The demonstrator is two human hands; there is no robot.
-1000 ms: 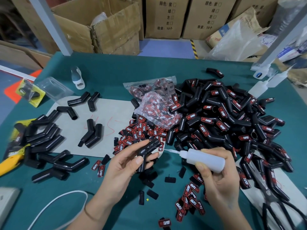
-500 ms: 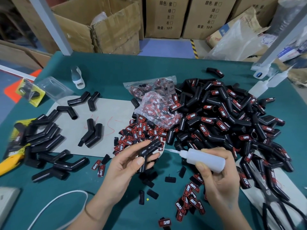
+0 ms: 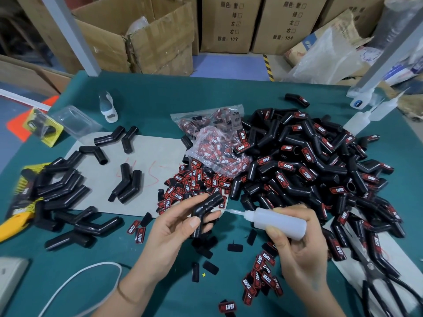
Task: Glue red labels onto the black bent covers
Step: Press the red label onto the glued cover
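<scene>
Two hands work at the frame's lower centre: the left hand (image 3: 180,225) grips an unlabelled black bent rubber cover (image 3: 207,208), the right hand (image 3: 297,245) squeezes a translucent white glue bottle (image 3: 278,223), nozzle at the cover. This looks like the gluing step. Next, a loose red label (image 3: 225,184) must be picked and pressed squarely on the wet spot.

Two hands are seen: the left hand (image 3: 180,227) and the right hand (image 3: 299,252). One bent cover (image 3: 207,208) is held in the left hand, and one glue bottle (image 3: 278,221) in the right hand. Two further squeeze bottles (image 3: 368,115) are counted far beyond the right hand. The heap of labelled covers (image 3: 320,179) beyond the right hand is too dense to be counted. Five unlabelled covers (image 3: 128,186) are counted on the grey sheet (image 3: 160,152) beyond the left hand; the pile (image 3: 61,197) further left cannot be counted exactly. Two bags of labels (image 3: 217,143) are seen beyond the hands. One pair of scissors (image 3: 377,277) lies right of the right hand. Loose red labels (image 3: 263,280) are too many to be counted.
</scene>
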